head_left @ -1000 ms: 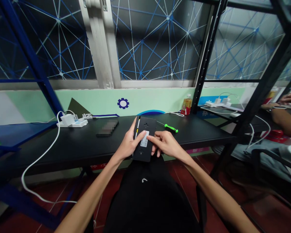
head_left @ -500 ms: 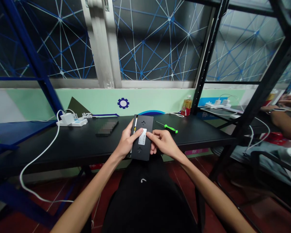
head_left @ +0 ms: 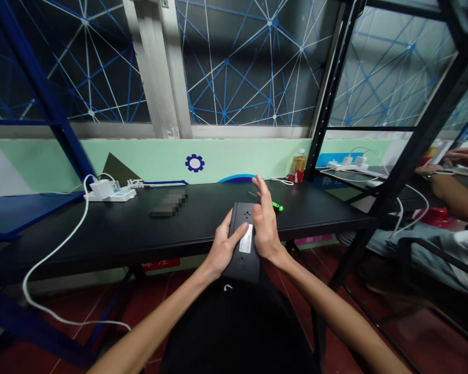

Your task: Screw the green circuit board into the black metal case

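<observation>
Centrally, black device (head_left: 242, 264), between both hands (head_left: 223, 246) (head_left: 267, 234)

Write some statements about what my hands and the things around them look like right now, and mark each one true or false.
1. The left hand holds a black device with a white label on it. True.
2. The label is hidden from the camera. False: it is in view beside the left thumb.
3. The green screwdriver is partly hidden behind the right hand. True.
4. The right hand grips the screwdriver. False: the screwdriver lies on the desk.
5. A bottle stands upright near the wall. True.
</observation>
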Demonstrator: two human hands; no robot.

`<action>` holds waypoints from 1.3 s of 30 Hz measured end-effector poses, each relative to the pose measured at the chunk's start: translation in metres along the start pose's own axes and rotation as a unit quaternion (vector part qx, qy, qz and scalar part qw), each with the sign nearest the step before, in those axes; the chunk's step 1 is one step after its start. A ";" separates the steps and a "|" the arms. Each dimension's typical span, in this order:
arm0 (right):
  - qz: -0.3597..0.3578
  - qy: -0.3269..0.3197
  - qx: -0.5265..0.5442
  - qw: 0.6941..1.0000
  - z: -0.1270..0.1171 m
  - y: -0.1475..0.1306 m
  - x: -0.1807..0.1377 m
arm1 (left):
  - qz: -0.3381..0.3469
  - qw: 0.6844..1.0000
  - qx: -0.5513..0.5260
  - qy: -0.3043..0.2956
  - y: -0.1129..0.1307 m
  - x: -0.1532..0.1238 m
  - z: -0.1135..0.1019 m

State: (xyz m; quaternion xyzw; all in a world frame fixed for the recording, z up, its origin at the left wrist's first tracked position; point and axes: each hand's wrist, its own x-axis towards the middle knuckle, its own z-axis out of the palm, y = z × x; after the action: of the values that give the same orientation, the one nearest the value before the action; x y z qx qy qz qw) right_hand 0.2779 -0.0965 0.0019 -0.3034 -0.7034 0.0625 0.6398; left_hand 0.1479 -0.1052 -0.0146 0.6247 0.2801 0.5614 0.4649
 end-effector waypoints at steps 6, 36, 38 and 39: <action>-0.014 0.046 0.043 0.998 0.007 0.001 0.001 | -0.003 1.000 -0.014 -0.027 0.008 0.001 -0.002; 0.267 -0.180 -0.454 0.831 -0.057 0.154 0.028 | 0.156 0.755 0.632 0.081 -0.003 0.050 -0.132; 0.263 -0.130 -0.432 0.853 -0.061 0.155 0.030 | 0.169 0.741 0.648 0.058 -0.011 0.050 -0.129; 0.256 -0.099 -0.411 0.869 -0.065 0.154 0.031 | 0.175 0.737 0.651 0.046 -0.015 0.050 -0.128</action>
State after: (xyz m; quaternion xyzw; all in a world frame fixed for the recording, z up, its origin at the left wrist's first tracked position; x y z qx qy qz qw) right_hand 0.3920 0.0244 -0.0336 -0.7006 -0.6229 -0.0409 0.3457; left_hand 0.0383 -0.0218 -0.0139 0.7862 0.4841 0.3417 -0.1751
